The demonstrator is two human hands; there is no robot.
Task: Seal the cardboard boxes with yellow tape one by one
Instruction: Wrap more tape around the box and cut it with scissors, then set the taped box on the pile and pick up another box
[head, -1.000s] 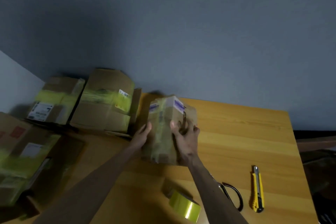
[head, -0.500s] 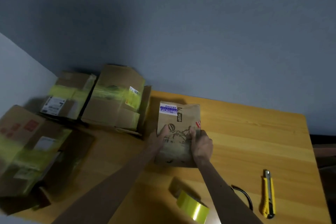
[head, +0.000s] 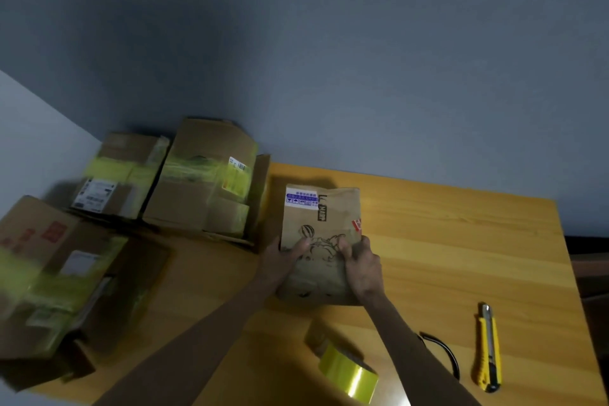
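1. Grey wall behind, and a wooden table [head: 461,241] under my arms; I place everything else against the printed box [head: 321,241] at its middle.
2. That box lies flat on the table, drawing side up, with a blue-and-white label at its far left corner.
3. My left hand [head: 281,260] grips the box's left edge near the middle: the thumb lies on the top face, and the other fingers wrap out of sight round the side.
4. My right hand [head: 362,269] presses on the box's right half, fingers [head: 344,245] bent and close together on the cardboard, with the near right corner under my palm.
5. Nearer me than the box, just right of its middle, the tape [head: 349,379] roll stands on edge, apart from both hands.
6. Right of the tape lies a black loop, partly hidden by my right forearm, which I can't identify; further right is the yellow knife [head: 489,349].
7. Left of the box, three taped boxes [head: 204,181] crowd the table's left end, the nearest one blurred.
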